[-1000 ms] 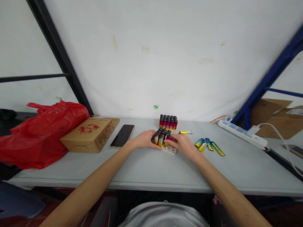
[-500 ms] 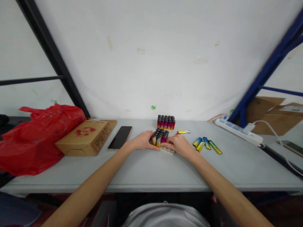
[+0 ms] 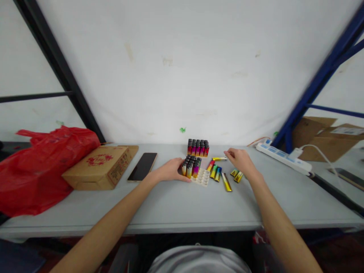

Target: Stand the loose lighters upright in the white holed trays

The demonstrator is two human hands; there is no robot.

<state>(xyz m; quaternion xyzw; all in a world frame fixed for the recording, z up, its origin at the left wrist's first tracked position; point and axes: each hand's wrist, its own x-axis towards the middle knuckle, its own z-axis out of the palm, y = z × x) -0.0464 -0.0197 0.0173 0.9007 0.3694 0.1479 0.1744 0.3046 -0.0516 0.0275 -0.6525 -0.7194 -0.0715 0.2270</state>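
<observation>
My left hand (image 3: pixel 171 169) is wrapped round the left side of a group of upright black-topped lighters (image 3: pixel 195 170). They stand in a pale tray (image 3: pixel 203 178) whose right part shows bare holes. My right hand (image 3: pixel 239 157) is above the table to the right, its fingers curled together; anything between them is hidden. Close below its fingertips lies a yellow and silver lighter (image 3: pixel 219 159). Several loose lighters lie between the tray and my right hand, among them a blue-yellow lighter (image 3: pixel 218 174), a gold lighter (image 3: pixel 226 182) and a red-yellow lighter (image 3: pixel 211 165).
Behind the tray stands a full block of lighters (image 3: pixel 198 148). To the left are a phone (image 3: pixel 142 167), a cardboard box (image 3: pixel 96 167) and a red plastic bag (image 3: pixel 48 167). A white power strip (image 3: pixel 284 159) with a plugged-in cable lies at the right, near an open carton (image 3: pixel 321 138).
My right hand has left the tray and moved right and back, uncovering the holes. Loose lighters now lie right of the tray. My left hand stays at the tray.
</observation>
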